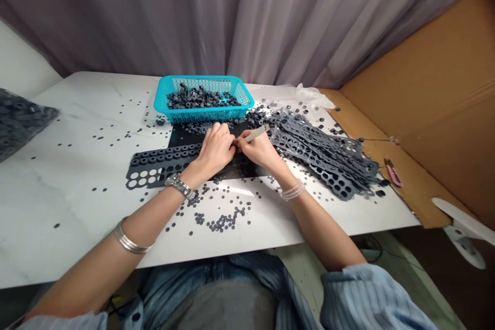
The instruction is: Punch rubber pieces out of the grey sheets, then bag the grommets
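A dark rubber sheet of punched rings (158,161) lies flat on the white table (69,185), over a black mat (185,136). My left hand (215,148) presses down on the sheet's right end with fingers curled. My right hand (258,150) is closed around a thin pale tool (256,135), its tip meeting the left fingertips at the sheet. Small black punched discs (220,221) lie scattered near my wrists.
A turquoise basket (162,99) holding several dark rings stands just behind my hands. A pile of emptied perforated sheets (328,157) lies to the right. A bag of rings (19,118) sits far left. Cardboard (425,113) borders the right side, with a pink cutter (393,172) on it.
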